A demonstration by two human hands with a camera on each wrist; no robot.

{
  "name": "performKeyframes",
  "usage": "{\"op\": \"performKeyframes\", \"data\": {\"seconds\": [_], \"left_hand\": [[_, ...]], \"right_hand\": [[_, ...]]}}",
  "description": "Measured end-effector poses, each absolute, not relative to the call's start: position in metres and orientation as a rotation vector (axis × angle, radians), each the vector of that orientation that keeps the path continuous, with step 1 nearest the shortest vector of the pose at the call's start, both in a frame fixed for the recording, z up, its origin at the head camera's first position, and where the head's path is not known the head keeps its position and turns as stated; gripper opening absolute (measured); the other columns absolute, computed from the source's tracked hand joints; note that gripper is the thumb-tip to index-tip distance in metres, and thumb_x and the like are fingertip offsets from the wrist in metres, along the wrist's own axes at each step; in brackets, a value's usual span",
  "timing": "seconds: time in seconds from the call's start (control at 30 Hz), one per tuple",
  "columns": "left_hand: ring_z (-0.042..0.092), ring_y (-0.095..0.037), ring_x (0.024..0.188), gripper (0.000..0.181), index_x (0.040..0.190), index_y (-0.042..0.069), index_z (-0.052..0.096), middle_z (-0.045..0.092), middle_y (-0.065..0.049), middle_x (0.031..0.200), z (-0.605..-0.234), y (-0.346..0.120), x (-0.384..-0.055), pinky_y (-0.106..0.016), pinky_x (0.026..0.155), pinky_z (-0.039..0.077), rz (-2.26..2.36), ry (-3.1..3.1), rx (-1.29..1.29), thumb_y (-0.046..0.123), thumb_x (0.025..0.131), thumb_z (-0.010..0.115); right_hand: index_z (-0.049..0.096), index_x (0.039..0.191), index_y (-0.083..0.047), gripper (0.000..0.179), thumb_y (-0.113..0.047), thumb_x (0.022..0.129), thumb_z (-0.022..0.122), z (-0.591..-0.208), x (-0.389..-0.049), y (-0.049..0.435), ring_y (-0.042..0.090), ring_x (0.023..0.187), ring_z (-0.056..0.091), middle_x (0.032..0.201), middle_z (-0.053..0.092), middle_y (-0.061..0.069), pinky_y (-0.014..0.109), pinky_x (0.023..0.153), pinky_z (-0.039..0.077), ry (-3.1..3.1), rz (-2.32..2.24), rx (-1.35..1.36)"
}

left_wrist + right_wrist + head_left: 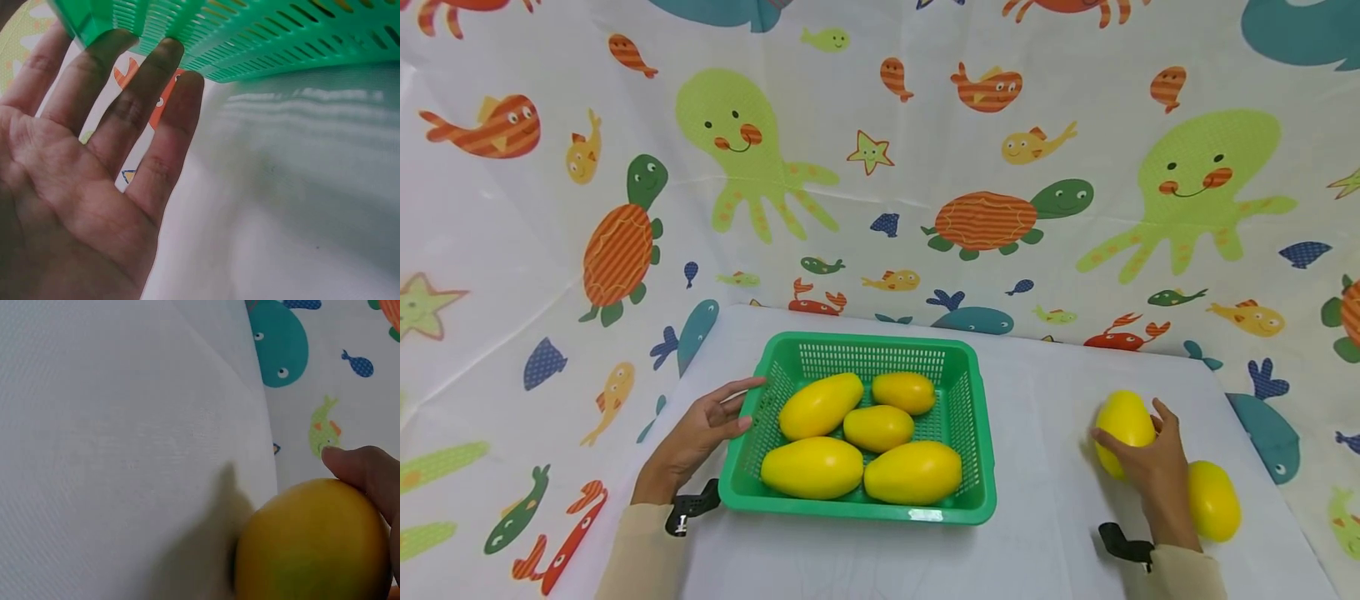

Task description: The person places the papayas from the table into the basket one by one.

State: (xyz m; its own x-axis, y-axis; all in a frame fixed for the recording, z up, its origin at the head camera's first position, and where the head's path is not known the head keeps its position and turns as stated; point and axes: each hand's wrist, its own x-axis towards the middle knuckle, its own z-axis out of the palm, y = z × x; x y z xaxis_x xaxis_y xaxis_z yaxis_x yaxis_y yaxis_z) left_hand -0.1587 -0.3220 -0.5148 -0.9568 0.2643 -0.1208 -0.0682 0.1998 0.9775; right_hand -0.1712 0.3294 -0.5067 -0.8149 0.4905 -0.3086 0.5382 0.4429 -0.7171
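Note:
A green plastic basket (857, 510) stands on the table with several yellow mangoes (812, 468) in it, some large and some smaller. My left hand (703, 425) is at the basket's left side, fingers nearly straight, fingertips at its wall. In the left wrist view the open palm (81, 181) faces the slotted green wall (275, 37). To the right of the basket, my right hand (1153, 462) grips a yellow mango (1125, 421) between thumb and fingers. The right wrist view has this mango (312, 544) close up, its shadow beside it.
Another yellow mango (1214, 502) lies just right of my right wrist. White cloth (1037, 533) covers the table. Behind and at the sides hangs a sheet (850, 92) printed with sea animals. Each wrist wears a black strap (694, 506).

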Motion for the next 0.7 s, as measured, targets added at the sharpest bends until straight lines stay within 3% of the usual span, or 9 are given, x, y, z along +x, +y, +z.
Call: {"op": "performKeyframes", "data": {"seconds": [0.1,0.27,0.4,0.7], "left_hand": [[0.063,-0.005,0.135,0.059,0.161,0.020,0.046,0.052,-0.006,0.164,-0.514,-0.322,-0.159,-0.066,0.122,0.038,1.820,2.220,0.195,0.023,0.106,0.063],[0.064,-0.007,0.135,0.058,0.162,0.019,0.045,0.054,-0.004,0.162,-0.513,-0.323,-0.158,-0.038,0.118,0.050,1.822,2.211,0.213,0.021,0.106,0.062],[0.064,-0.008,0.135,0.058,0.162,0.018,0.045,0.055,-0.002,0.161,-0.513,-0.323,-0.158,-0.021,0.110,0.051,1.843,2.189,0.221,0.019,0.106,0.062],[0.064,-0.007,0.134,0.057,0.162,0.018,0.045,0.058,0.000,0.159,-0.515,-0.324,-0.159,-0.015,0.107,0.049,1.864,2.162,0.230,0.017,0.107,0.061]], "right_hand": [[0.001,0.172,-0.020,0.119,-0.046,0.090,0.083,-0.508,-0.171,0.325,0.053,0.146,0.029,0.176,0.014,0.027,0.073,0.123,0.030,2.594,-1.295,0.917],[0.006,0.172,-0.019,0.114,-0.042,0.091,0.082,-0.509,-0.171,0.311,0.052,0.142,0.033,0.171,0.022,0.030,0.074,0.120,0.034,2.615,-1.294,0.847],[0.010,0.172,-0.020,0.110,-0.036,0.091,0.083,-0.507,-0.173,0.295,0.050,0.140,0.037,0.168,0.028,0.030,0.072,0.118,0.038,2.640,-1.339,0.763],[0.015,0.172,-0.024,0.111,-0.033,0.088,0.087,-0.484,-0.181,0.255,0.047,0.137,0.044,0.164,0.037,0.026,0.069,0.114,0.046,2.688,-1.429,0.537]]}}
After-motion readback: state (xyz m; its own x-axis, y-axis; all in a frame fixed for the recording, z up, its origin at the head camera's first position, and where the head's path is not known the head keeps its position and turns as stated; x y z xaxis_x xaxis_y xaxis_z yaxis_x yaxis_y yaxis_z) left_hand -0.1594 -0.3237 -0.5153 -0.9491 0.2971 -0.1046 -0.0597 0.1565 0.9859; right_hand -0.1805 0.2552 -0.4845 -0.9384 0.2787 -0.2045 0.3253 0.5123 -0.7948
